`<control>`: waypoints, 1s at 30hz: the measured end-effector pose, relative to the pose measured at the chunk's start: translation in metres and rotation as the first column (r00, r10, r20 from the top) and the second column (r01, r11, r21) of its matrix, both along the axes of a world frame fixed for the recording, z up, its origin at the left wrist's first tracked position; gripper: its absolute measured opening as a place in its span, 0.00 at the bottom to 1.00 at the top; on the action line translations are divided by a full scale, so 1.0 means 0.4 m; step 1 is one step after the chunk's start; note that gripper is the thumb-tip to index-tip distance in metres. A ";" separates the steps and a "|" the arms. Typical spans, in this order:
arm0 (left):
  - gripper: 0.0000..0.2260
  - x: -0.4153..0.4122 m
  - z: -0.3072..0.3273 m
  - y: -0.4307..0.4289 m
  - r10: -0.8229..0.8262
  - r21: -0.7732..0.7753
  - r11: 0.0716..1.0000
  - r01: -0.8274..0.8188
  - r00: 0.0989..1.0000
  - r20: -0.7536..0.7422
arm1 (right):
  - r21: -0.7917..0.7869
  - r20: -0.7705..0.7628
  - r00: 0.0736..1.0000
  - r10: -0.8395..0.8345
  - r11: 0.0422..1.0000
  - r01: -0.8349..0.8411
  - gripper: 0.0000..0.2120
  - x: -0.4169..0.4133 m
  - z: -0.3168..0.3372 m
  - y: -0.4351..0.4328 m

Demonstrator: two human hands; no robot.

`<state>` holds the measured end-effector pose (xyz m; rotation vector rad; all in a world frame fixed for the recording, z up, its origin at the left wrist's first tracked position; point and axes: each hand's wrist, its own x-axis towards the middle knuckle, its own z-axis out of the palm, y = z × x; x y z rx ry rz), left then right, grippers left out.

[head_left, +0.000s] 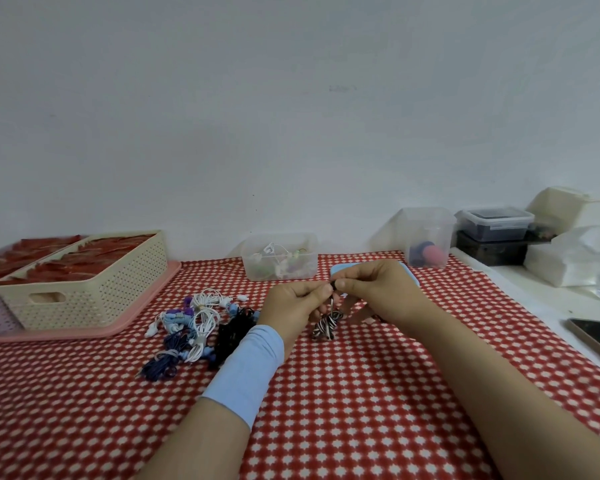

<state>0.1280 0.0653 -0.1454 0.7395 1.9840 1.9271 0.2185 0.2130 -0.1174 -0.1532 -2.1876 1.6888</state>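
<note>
My left hand and my right hand meet above the red-and-white patterned tablecloth. Both pinch the top end of a black-and-white striped earphone cable, whose coiled bundle hangs below my fingers and touches the cloth. A light blue wristband covers my left wrist. Left of my hands lies a pile of coiled earphones in white, blue, purple and black.
A cream perforated basket with red packets stands on a pink tray at the left. A clear tub with earphones and a blue lid sit behind my hands. Clear and dark boxes and a phone lie right.
</note>
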 end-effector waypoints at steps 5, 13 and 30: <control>0.03 -0.001 0.003 -0.006 0.004 -0.031 1.000 -0.004 1.000 -0.001 | 0.164 0.012 1.000 -0.021 0.986 0.019 0.05 0.006 0.006 0.006; 0.04 0.009 0.016 -0.014 0.087 -0.039 0.995 -0.096 0.978 -0.192 | 0.221 -0.053 0.996 -0.066 0.972 0.077 0.06 0.003 0.006 -0.010; 0.04 0.015 0.026 -0.028 0.103 -0.062 0.989 -0.136 0.922 -0.374 | 0.022 0.023 0.999 -0.032 0.999 0.031 0.05 0.010 0.004 -0.019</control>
